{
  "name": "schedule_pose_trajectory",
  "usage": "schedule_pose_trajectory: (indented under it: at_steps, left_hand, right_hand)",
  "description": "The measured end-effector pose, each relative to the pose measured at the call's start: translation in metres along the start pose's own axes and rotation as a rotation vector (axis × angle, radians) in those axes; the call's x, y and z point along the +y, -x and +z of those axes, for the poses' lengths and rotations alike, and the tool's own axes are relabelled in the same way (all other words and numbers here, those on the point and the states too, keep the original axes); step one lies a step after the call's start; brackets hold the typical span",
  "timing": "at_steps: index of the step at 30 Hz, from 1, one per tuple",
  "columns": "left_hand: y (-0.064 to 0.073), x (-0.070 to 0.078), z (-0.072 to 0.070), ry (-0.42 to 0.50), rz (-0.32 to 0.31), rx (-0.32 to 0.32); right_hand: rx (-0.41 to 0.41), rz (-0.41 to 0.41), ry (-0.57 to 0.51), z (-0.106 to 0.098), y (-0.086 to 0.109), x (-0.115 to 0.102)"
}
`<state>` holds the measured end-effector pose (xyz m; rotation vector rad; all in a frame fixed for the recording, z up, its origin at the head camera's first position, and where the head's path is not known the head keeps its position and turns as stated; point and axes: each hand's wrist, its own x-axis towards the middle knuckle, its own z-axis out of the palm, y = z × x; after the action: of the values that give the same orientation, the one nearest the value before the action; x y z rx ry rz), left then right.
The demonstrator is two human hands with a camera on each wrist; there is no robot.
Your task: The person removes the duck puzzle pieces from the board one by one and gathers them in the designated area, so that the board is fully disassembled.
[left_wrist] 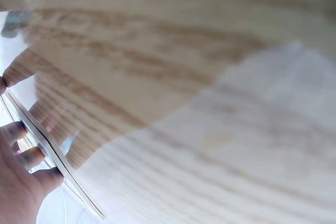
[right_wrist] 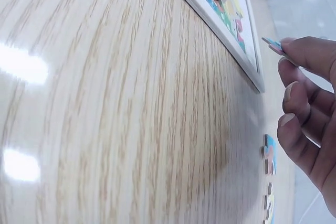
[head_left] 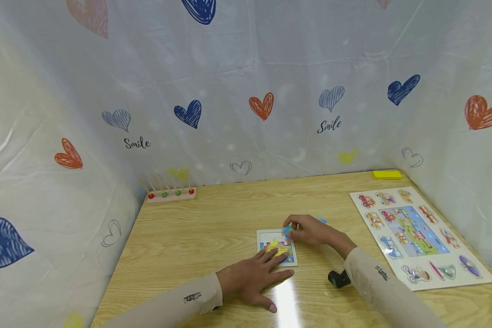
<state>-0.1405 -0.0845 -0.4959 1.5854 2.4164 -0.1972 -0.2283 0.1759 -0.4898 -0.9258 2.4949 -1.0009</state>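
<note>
A wood-grain surface [head_left: 197,214] carries a large white vehicle puzzle board [head_left: 422,260] on the right. The person's left hand [head_left: 256,275] rests with fingers spread apart over the lower part of a jigsaw tray; the right hand [head_left: 309,230] has thumb and index finger clamped on a piece. The small square jigsaw tray [head_left: 268,236], in front of the person, has a white rim, a bare white upper part, and yellow, red, green and blue below. Beside it lie colourful loose pieces [right_wrist: 270,156]. The pinched piece [right_wrist: 275,45], thin and partly blue, hovers near the tray's rim.
</note>
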Motion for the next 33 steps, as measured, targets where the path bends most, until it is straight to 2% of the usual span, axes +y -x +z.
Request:
schedule_pose_trajectory:
  at_steps: [9,19,28,33]
  left_hand:
    - [0.001,0.000,0.003,-0.034,-0.001,0.004]
    - [0.001,0.001,-0.001,-0.009,0.004,-0.008]
    - [0.000,0.001,0.001,-0.036,0.004,0.004]
    - [-0.001,0.000,0.004,-0.062,0.003,0.017]
  right_hand:
    - [0.007,0.006,-0.018,-0.002,0.006,0.008]
    - [0.050,0.021,-0.054,-0.010,0.018,0.017]
    - [0.082,0.048,-0.164,-0.020,0.034,0.023]
    - [0.108,0.049,-0.164,-0.026,0.040,0.029]
